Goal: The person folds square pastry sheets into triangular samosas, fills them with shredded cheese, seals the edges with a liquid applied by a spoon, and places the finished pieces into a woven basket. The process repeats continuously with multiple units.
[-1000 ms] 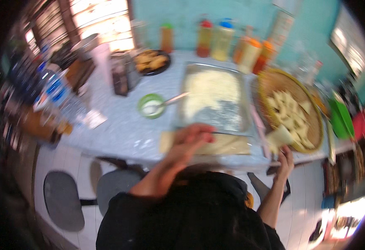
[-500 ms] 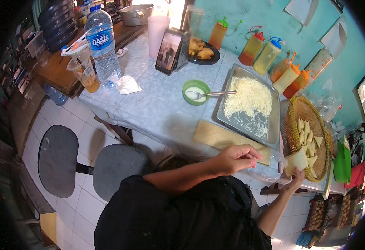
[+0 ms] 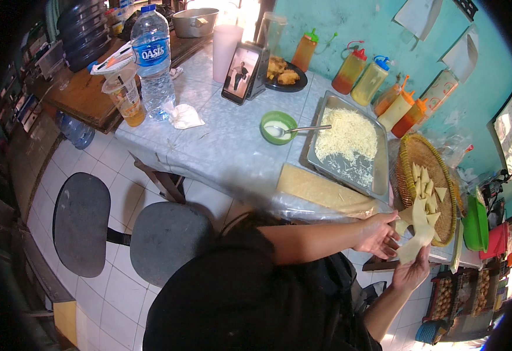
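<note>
A pale, limp strip of pastry wrapper (image 3: 418, 231) hangs folded at the right end of the table. Its lower end is gripped in my right hand (image 3: 411, 274), with the fingers closed behind it. My left hand (image 3: 378, 235) reaches across to the strip's left side, thumb and fingers apart; its fingertips are near the dough, and whether they touch it I cannot tell. Just beyond, a round woven basket (image 3: 407, 151) holds several folded triangular pastries (image 3: 424, 184). Left of the hands lies a stack of flat wrapper sheets (image 3: 320, 190) on clear plastic.
Grated white filling (image 3: 346, 136) lies in a metal tray (image 3: 313, 153). Left of it, a spoon (image 3: 305, 128) rests in a green bowl (image 3: 264, 130). Sauce bottles (image 3: 349, 70) line the wall. A phone (image 3: 239, 76), water bottle (image 3: 153, 88) and cup (image 3: 121, 93) stand farther left.
My left hand has moved right from above the wrapper stack to the strip, its fingers spreading. The wrapper in my right hand now hangs longer and bent.
</note>
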Action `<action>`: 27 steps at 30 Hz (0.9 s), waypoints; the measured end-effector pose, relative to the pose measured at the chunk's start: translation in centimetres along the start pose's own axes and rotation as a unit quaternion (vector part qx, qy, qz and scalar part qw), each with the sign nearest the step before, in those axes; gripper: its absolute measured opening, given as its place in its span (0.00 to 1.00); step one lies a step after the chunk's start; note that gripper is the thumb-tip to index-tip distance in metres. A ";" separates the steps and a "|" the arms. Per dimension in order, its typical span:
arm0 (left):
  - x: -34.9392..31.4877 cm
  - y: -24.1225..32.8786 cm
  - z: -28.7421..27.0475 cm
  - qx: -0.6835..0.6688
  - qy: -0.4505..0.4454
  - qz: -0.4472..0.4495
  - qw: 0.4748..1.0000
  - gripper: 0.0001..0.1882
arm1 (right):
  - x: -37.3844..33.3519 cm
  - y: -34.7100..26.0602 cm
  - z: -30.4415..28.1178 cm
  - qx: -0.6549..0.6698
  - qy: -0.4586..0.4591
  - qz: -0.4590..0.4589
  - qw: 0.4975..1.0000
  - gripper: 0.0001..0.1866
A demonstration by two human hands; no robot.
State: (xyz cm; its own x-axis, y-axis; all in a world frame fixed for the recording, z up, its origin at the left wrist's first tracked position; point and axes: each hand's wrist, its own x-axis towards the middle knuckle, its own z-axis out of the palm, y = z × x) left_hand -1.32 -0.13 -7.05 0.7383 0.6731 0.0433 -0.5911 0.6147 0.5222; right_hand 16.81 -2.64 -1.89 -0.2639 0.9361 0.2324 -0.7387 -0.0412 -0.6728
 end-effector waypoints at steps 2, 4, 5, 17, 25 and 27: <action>1.3 0.1 0.4 -0.087 -0.094 0.008 0.992 0.40 | -2.5 0.6 2.4 -0.019 -0.037 0.012 0.999 0.25; 0.8 0.7 3.1 -0.096 -0.038 0.056 0.993 0.40 | -4.8 0.9 4.1 -0.049 -0.059 0.028 0.997 0.27; 0.4 1.0 4.0 -0.101 -0.011 0.078 0.992 0.40 | -5.6 0.7 3.4 -0.063 -0.049 0.031 0.996 0.27; -9.6 5.9 4.8 0.041 0.108 0.388 0.914 0.16 | -7.8 4.8 -1.3 -0.202 -0.014 0.186 0.961 0.17; -12.0 6.2 5.2 0.056 0.132 0.437 0.888 0.21 | -5.7 7.5 -3.6 0.019 0.023 0.237 0.971 0.15; -11.9 6.0 5.2 0.072 0.143 0.443 0.882 0.21 | -5.2 7.3 -1.3 0.075 0.014 0.249 0.965 0.18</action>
State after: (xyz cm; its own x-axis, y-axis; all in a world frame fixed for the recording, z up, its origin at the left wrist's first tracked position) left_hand -11.95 -6.56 0.04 -0.1169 0.9519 0.2834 -0.8327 -0.2494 0.4943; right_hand 13.60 -7.30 -8.95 -0.5948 0.7957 -0.1146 -0.6056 -0.5372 -0.5871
